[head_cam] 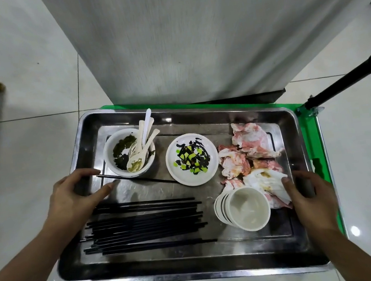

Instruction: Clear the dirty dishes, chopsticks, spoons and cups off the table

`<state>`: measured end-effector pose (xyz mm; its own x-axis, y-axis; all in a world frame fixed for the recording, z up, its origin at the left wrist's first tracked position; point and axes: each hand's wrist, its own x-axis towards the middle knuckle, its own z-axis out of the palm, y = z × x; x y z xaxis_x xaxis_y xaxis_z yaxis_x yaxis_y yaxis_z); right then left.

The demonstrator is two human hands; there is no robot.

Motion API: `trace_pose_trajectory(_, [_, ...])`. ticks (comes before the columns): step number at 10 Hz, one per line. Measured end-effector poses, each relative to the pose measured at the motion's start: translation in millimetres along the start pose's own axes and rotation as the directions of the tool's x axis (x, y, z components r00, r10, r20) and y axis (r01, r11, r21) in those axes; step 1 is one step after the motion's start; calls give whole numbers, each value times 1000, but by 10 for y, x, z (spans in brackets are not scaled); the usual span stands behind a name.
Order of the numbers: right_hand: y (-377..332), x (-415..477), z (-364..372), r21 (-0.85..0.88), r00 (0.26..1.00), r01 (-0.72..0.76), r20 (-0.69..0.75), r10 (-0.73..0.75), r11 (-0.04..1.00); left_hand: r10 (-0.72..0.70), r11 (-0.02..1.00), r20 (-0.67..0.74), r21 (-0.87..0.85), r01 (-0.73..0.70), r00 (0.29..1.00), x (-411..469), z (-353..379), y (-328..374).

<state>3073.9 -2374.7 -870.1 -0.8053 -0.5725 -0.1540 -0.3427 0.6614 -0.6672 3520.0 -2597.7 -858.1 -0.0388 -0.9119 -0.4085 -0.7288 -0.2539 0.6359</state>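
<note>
**Dirty tableware all in steel tray on cart, hands at both tray ends**

- Steel tray (240, 244) sits on a green cart (314, 142) on the white tiled floor (27, 149). Cart's black handle (342, 86) is up at the far right. A white cloth (189, 33) hangs down just behind the tray
- Far left of tray: white bowl (115, 149) with dark green residue, several cream spoons (143, 143) standing in it, handles leaning out over the far side
- Centre: white plate (184, 175) smeared with black sauce and green bits
- Far right: pile of crumpled napkins (250, 139) stained pink-red, touching the plate's right edge
- Near right: stack of white cups (248, 210) lying tipped on its side, mouth toward camera, up against the napkins
- Near left: bundle of black chopsticks (148, 225) lying flat, roughly parallel to the tray's long side
- One loose chopstick (137, 178) lies at a slant in front of the bowl, running toward the plate
- Left hand (69, 200) arches over the tray's left rim, thumb and index spread apart with nothing pinched between them. Index tip is just beside the loose chopstick's end
- Right hand (313, 201) is at the tray's right end, thumb on the nearest napkin, fingers along the right wall. Can't tell if it's actually clamping the rim
</note>
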Motion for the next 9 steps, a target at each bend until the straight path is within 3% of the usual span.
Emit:
trace_pose_trajectory(5, [242,184,205,-34,999,-16,40,18,999,-28,999,59,45,25,998,222,297,-8])
trace_pose_trajectory(7, [218,145,187,-192,997,41,73,-28,981,64,984,35,162,-69,997,60,342,76])
trace_pose_trajectory(9, [-220,81,158,-93,983,166,98,-157,982,161,957,-37,251,-147,986,-75,384,388])
